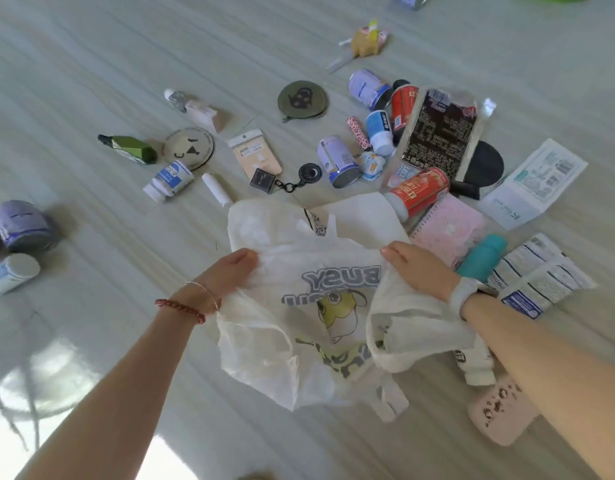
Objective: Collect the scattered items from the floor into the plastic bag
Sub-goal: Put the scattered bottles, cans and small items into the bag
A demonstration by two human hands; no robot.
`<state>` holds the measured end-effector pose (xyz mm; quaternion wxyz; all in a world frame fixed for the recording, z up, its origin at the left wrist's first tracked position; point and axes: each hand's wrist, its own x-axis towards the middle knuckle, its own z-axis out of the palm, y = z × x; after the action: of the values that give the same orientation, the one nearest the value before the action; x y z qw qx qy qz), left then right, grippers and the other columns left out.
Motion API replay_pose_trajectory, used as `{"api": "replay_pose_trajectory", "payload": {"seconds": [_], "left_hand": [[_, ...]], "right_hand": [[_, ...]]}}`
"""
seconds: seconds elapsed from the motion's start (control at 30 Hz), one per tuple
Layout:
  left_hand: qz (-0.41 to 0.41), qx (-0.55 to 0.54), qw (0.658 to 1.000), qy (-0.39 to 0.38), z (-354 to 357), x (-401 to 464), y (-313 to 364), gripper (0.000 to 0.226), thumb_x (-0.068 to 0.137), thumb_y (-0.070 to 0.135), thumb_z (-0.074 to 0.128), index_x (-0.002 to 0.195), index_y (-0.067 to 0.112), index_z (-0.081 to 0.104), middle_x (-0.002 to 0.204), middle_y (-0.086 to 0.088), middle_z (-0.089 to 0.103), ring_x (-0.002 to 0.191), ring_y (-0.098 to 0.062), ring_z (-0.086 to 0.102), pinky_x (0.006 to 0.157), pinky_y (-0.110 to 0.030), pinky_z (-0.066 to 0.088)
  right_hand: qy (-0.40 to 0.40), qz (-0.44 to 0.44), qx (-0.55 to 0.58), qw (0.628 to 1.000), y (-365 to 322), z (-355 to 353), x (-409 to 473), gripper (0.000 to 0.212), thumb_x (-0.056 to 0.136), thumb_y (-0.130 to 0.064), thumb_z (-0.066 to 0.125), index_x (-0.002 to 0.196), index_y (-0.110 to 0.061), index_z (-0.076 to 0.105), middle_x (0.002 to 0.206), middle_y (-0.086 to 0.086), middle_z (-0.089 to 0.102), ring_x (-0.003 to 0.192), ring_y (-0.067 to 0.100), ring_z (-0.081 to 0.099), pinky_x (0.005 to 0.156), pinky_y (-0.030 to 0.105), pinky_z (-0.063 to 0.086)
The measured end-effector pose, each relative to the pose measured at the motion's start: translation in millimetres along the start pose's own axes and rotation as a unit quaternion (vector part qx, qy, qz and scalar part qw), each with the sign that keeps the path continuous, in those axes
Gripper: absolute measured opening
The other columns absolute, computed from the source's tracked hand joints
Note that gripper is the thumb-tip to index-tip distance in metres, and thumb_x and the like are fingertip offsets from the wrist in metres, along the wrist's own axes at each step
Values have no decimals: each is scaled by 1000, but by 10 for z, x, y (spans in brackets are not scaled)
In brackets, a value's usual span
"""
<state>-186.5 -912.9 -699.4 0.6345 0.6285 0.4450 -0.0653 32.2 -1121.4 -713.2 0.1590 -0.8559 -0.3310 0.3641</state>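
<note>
Both hands are on the white plastic bag, which is held low over the pale floor in front of the person. The left hand pinches the thin film at the bag's left edge, thumb on top; the right hand grips the opposite edge, fingers curled into the film. Their tips are hidden in the folds.

The bag is crumpled, limp and very light. It will not stand open by itself and probably tears easily, so the best hold is the rim or the handle loops, with one hand keeping the mouth apart.

Scattered beyond it are the things to gather. A red can lies just past the bag's far edge, touching a pink spiral notebook. A teal bottle lies beside the right wrist. Both should be rigid, smooth and apt to roll; grip them round the body. The flat sachets at the right are light and slippery, better pinched at an edge. A green bottle lies well apart at the left
</note>
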Motion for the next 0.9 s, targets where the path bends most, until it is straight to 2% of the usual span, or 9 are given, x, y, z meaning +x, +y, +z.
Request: {"api": "replay_pose_trajectory", "payload": {"seconds": [0.13,0.23,0.3,0.4,0.5,0.6,0.7,0.83,0.9], "left_hand": [[1,-21,997,78,132,0,27,28,96,26,36,75,23,54,86,-2,53,80,-17,51,83,-35,44],[1,60,990,124,196,-52,41,28,94,31,38,108,16,56,109,-8,55,104,-26,53,94,-37,41],[53,185,946,260,214,-123,46,32,91,26,48,118,11,52,119,-15,54,112,-33,50,95,-39,38],[280,356,813,367,332,-320,141,29,85,27,51,109,13,58,113,-14,58,105,-35,53,86,-43,41],[418,530,709,207,575,-338,69,51,77,54,43,116,24,56,118,-4,62,111,-30,56,90,-46,44],[265,665,698,-4,606,-151,-259,104,66,70,54,144,31,-2,156,0,6,144,-26,4,113,-52,10],[170,717,676,-35,416,-25,-554,127,55,71,64,126,35,-34,150,5,-28,137,-20,-28,112,-56,-5],[117,689,714,-45,366,-20,-571,127,52,72,65,133,39,-27,153,1,-23,136,-22,-30,108,-61,-10],[131,643,754,-26,465,-90,-426,108,59,71,62,142,39,3,156,-2,-3,142,-26,-13,107,-63,-10]], "right_hand": [[203,-126,-220,946,-135,-75,-181,44,90,-44,34,125,-20,46,125,10,52,113,33,49,94,48,36],[211,-266,-350,873,-198,-99,-331,54,83,-51,38,132,-27,38,132,6,50,122,30,41,101,56,32],[134,-278,-421,853,-145,-32,-384,68,78,-52,54,137,-28,31,139,5,47,127,32,43,96,58,38],[57,-235,-409,880,-52,79,-348,82,83,-33,60,145,-28,7,155,3,17,137,30,28,97,49,38],[23,-206,-401,892,-18,116,-279,82,89,-14,50,145,-28,-10,157,0,-5,137,28,18,97,43,37],[2,-192,-410,892,30,78,-197,83,88,-9,49,145,-26,-10,156,-1,-10,138,28,18,97,44,38],[-40,-158,-446,880,100,24,-149,79,90,-1,40,144,-32,-8,156,-2,-11,144,26,2,109,50,25],[-51,-136,-459,876,122,49,-123,63,97,-31,35,144,-34,-7,156,0,-10,144,26,-5,114,54,11],[-38,-161,-420,892,102,71,-181,56,97,-42,25,145,-33,-3,157,0,-7,144,23,-5,115,53,5]]}}
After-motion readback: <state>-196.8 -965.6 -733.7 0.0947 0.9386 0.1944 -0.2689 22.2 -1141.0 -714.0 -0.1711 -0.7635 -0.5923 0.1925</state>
